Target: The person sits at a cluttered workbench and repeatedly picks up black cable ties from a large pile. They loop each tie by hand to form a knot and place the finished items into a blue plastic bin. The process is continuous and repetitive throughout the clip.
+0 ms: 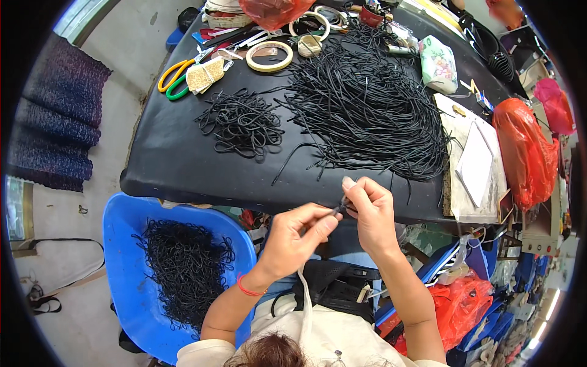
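Each grip closed to a pinch, the left hand (288, 243) and right hand (375, 219) hold a black cord (339, 210) by the near edge of the table (177, 153), a large cord pile (373, 110) beyond.

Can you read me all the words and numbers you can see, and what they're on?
There are none I can read out clearly.
Flowered packet: any print is too small and blurred.
Small blue-and-white box: too small to read.
Black cords: no writing shows.
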{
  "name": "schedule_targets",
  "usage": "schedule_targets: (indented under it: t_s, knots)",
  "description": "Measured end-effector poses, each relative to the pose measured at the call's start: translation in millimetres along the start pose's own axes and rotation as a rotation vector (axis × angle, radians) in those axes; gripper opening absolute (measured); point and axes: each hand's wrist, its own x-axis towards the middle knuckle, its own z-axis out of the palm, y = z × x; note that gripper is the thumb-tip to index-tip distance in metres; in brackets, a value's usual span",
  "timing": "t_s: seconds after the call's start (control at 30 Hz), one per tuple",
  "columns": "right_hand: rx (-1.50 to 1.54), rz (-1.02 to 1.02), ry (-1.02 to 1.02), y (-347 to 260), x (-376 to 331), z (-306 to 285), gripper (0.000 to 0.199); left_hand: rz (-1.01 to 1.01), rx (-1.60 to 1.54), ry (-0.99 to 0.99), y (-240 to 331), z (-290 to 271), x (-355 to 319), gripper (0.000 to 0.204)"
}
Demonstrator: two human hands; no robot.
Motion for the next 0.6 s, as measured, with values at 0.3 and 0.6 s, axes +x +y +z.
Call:
schedule_targets:
  t_s: [0.3, 0.6]
  knots:
    - [0.307, 0.045, 0.035, -10.2, -13.3, 23.3, 0.013, 0.334, -0.186, 0.285, 0.9, 23.8, 28.1, 0.021]
    - [-0.004, -0.105, -0.145, -24.0, -7.5, 8.4, 0.021, 0.0, -0.315, -0.011, 22.2, 5.6, 20.6, 0.017]
